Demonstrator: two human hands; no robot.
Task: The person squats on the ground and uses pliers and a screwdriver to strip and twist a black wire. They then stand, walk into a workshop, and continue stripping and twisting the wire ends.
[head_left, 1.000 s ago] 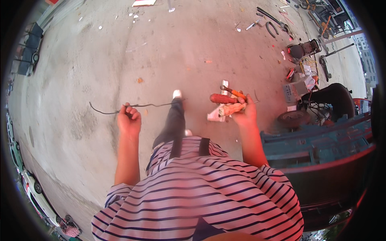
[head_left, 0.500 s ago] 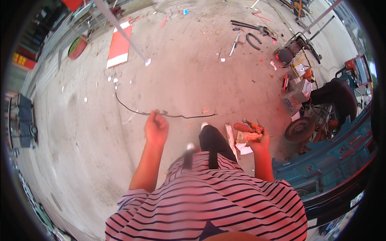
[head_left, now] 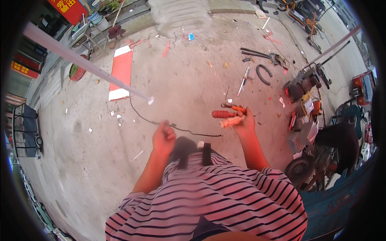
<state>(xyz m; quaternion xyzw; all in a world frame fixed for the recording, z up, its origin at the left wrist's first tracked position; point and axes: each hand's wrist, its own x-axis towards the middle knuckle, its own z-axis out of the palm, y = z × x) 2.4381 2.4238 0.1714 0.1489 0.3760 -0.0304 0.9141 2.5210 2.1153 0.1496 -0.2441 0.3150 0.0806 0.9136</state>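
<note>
A thin black cable point(head_left: 193, 131) is pinched in my left hand point(head_left: 164, 140). Its two ends stick out to either side, one up toward the far left and one to the right. In my right hand point(head_left: 246, 123) is a bunch of hand tools. Among them are a screwdriver with a dark red handle point(head_left: 223, 114), a worn pale orange handle point(head_left: 230, 121) and a tool with a bright orange grip point(head_left: 239, 109). My fingers and palm hide parts of these tools. The two hands are apart, out in front of my striped shirt.
A slanting metal pole point(head_left: 96, 72) meets the ground at left, beside a red and white board point(head_left: 121, 72). Long-handled cutters point(head_left: 257, 52) and a curved black hose point(head_left: 263, 75) lie ahead. At right are a wheel point(head_left: 299, 168), boxes and a person in dark clothes point(head_left: 339, 144).
My right hand has swung inward and forward with the tools. The left still grips the cable. The view has shifted, so the ground ahead appears lower and less of the teal panel shows.
</note>
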